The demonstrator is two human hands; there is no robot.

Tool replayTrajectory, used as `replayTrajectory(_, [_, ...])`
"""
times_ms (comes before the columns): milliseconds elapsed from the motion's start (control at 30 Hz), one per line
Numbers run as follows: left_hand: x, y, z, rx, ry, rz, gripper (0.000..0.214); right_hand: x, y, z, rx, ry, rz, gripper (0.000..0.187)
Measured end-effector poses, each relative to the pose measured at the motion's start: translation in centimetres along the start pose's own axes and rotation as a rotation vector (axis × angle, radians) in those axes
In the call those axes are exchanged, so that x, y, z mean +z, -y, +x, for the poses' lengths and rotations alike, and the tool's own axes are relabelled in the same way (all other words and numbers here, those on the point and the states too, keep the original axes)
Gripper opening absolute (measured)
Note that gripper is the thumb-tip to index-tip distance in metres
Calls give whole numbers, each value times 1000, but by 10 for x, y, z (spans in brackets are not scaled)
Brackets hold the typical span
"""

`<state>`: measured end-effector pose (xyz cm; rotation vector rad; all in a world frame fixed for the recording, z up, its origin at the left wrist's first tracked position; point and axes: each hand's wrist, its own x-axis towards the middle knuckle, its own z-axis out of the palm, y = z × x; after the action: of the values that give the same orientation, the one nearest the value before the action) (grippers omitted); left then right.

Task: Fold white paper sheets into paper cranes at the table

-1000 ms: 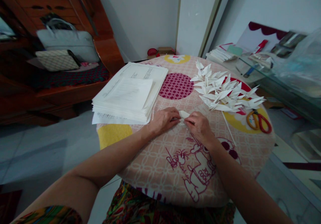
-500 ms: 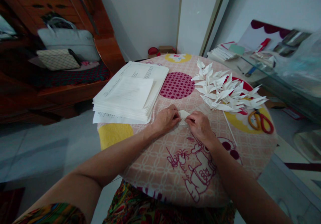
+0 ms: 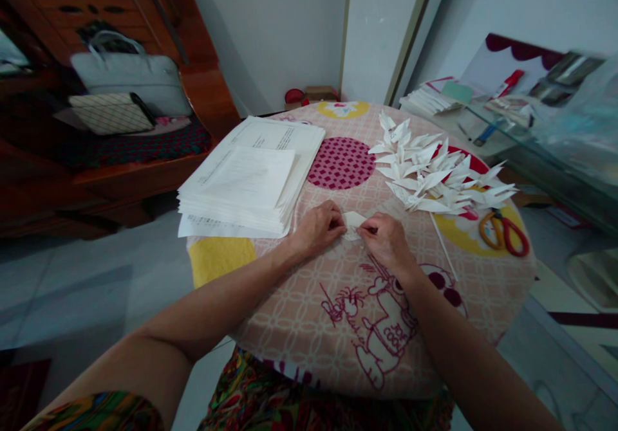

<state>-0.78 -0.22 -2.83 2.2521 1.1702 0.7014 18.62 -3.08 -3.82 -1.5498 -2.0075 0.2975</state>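
Half the folded paper hides under left hand and right hand.

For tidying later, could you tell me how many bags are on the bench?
2: a grey bag at the back, a checked bag in front. Others may be hidden.

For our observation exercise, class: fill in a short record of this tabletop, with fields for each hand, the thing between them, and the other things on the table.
Left hand: fingertips on the left edge of the folded paper
Right hand: pinching its right edge
Paper state: small, white, lying flat between the hands
Left side: thick stack of sheets
Right side: pile of folded shapes, scissors, thin white stick
Surface: patterned pink tablecloth
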Motion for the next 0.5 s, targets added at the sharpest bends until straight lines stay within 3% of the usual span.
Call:
replayTrajectory(233, [3, -6, 5, -125, -26, 73, 13, -3, 14, 4, 131, 47, -88, 13])
replayTrajectory(500, [0, -12, 10, -242, 44, 181, 15, -10, 25, 9, 251, 148, -147, 10])
